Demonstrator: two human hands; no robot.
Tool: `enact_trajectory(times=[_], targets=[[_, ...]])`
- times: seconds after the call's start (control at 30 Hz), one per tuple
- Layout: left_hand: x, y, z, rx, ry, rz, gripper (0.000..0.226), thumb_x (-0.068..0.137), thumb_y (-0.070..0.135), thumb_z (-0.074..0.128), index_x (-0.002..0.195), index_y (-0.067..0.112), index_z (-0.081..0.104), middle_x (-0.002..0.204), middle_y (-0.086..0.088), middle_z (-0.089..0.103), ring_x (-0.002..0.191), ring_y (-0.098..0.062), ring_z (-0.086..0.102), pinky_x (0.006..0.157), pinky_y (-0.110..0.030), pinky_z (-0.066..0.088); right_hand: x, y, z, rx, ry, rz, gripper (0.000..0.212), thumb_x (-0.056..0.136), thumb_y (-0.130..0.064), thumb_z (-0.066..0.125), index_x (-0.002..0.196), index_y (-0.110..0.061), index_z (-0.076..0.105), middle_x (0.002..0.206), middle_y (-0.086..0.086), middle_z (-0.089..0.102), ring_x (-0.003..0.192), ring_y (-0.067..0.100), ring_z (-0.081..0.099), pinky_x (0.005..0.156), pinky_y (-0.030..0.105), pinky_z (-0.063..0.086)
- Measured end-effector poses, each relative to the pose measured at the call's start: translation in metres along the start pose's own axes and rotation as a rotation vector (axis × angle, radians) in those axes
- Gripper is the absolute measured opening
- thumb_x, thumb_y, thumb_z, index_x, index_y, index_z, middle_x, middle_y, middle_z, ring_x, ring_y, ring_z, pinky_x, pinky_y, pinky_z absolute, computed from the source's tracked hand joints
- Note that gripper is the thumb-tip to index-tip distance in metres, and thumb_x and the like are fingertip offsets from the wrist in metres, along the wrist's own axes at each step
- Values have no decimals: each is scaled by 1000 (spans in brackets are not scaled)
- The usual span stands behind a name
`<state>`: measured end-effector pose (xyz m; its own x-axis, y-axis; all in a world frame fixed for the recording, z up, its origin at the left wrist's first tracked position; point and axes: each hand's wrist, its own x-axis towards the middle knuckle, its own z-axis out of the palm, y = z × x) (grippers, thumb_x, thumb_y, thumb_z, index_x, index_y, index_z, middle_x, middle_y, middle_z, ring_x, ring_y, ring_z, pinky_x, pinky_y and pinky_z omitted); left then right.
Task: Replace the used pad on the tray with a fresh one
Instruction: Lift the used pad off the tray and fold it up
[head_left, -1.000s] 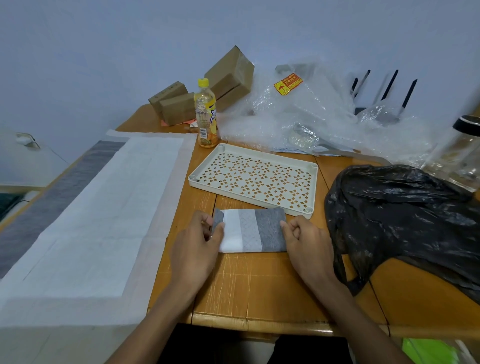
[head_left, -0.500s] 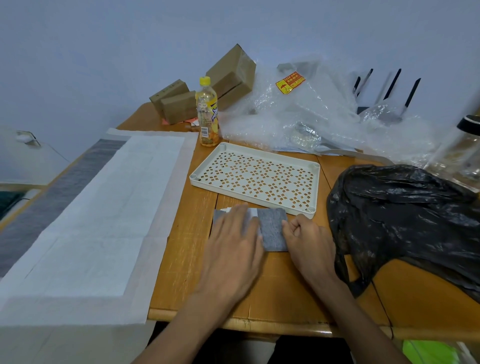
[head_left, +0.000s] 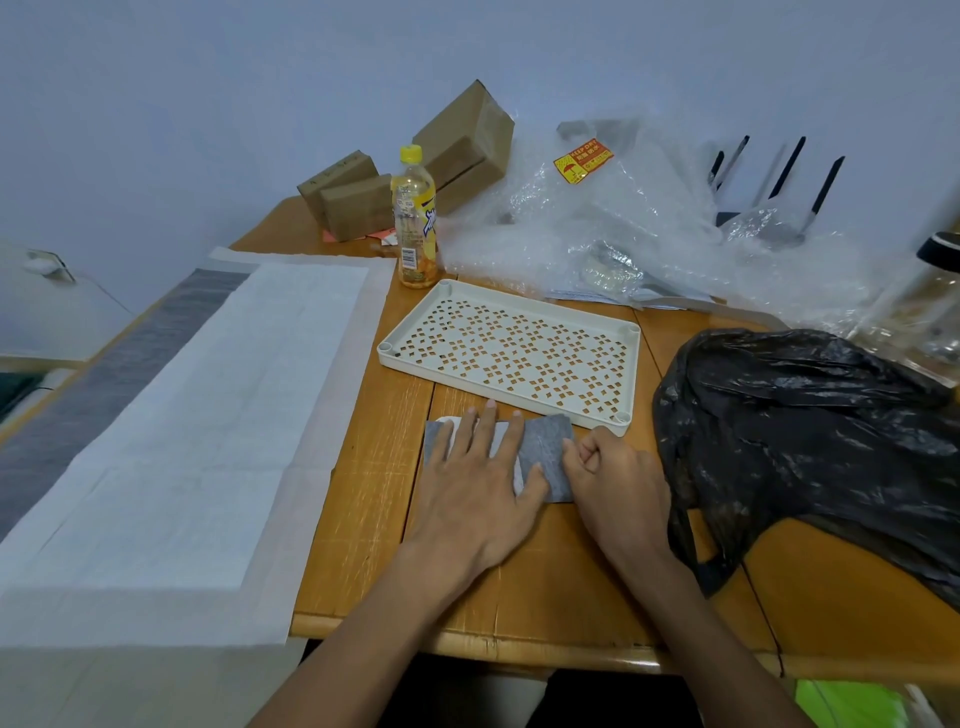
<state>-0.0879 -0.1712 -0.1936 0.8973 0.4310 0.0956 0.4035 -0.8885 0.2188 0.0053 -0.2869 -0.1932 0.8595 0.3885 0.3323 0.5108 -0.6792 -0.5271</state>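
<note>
The folded pad (head_left: 545, 457) lies on the counter (head_left: 545, 582) below the empty tray (head_left: 511, 306). Left hand (head_left: 478, 488) presses it with fingers spread; right hand (head_left: 618, 473) pinches its edge. Press flat and slowly.

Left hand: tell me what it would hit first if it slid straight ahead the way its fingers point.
The left hand lies flat on the folded grey pad, fingers pointing away from the person. Sliding straight on, it would probably meet the near rim of the perforated tray first, just beyond the fingertips.
</note>
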Motion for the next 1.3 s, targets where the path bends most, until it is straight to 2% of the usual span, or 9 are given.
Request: enact_trajectory(times=[0.17, 0.27, 0.3, 0.43, 0.57, 0.7, 0.8, 0.97, 1.3], targets=[[-4, -1, 5, 38, 62, 22, 68, 97, 55, 5, 158, 25, 2, 166, -3, 0, 153, -18, -5, 124, -42, -3, -1, 1, -2, 41, 39, -14, 25, 93, -29, 61, 72, -16, 56, 63, -3, 57, 57, 15, 54, 52, 34, 49], [-4, -2, 7, 37, 64, 25, 70, 95, 54, 1, 158, 25, 4, 166, -3, 1, 153, -18, -4, 124, -42, -3, -6, -7, -7, 20, 190, -134, 4, 92, -19, 61, 92, -15, 62, 87, 0, 59, 76, 15, 57, 60, 33, 52], [-4, -2, 7, 37, 62, 25, 68, 96, 53, 2, 158, 25, 4, 166, -3, 0, 153, -18, -5, 124, -43, -2, -8, -13, -8, 36, 212, -184, 9, 94, -18, 58, 100, -14, 63, 95, 2, 61, 83, 15, 59, 66, 32, 54], [-5, -6, 5, 83, 5, 91, 70, 96, 56, 7, 155, 24, -10, 165, -4, -10, 153, -22, -12, 124, -45, -1, -16, -43, -6, 184, -75, -370, 34, 101, -29, 41, 127, -17, 60, 125, -5, 63, 114, 4, 54, 97, 21, 44], [-6, -9, 3, 93, -20, 109, 81, 84, 57, -6, 157, 21, -11, 166, -2, -11, 152, -21, -14, 124, -43, -5, -17, -39, 9, 143, -313, -437, 47, 104, -37, 29, 145, -20, 46, 148, -5, 49, 140, 2, 35, 120, 23, 22], [-6, -10, -3, 32, -42, 120, 68, 96, 54, -2, 157, 24, -9, 166, 1, -8, 153, -17, -11, 124, -41, -5, -13, -34, 6, 59, -280, -447, 46, 106, -31, 27, 146, -16, 45, 150, 0, 47, 142, 6, 35, 118, 19, 16], [-7, -14, -7, -30, -30, 127, 75, 90, 50, -18, 158, 22, 0, 167, 3, 2, 153, -13, -6, 125, -39, -1, -11, -33, 5, 14, -264, -460, 48, 105, -31, 26, 144, -15, 47, 148, 2, 50, 140, 10, 40, 119, 24, 24], [-8, -16, -2, 2, 52, 115, 63, 100, 44, -2, 157, 23, 16, 164, 2, 21, 152, -13, 11, 125, -38, 7, -6, -17, 8, -54, -272, -505, 43, 107, -30, 22, 141, -18, 46, 142, 0, 54, 135, 11, 44, 118, 32, 29], [-8, -30, 0, 54, 38, 70, 77, 86, 49, -18, 157, 23, -6, 166, 0, -5, 152, -12, -9, 124, -34, -6, -6, -8, 10, -191, -325, -511, 60, 102, -42, 12, 155, -15, 21, 161, 1, 24, 150, 11, 13, 120, 26, 1]])
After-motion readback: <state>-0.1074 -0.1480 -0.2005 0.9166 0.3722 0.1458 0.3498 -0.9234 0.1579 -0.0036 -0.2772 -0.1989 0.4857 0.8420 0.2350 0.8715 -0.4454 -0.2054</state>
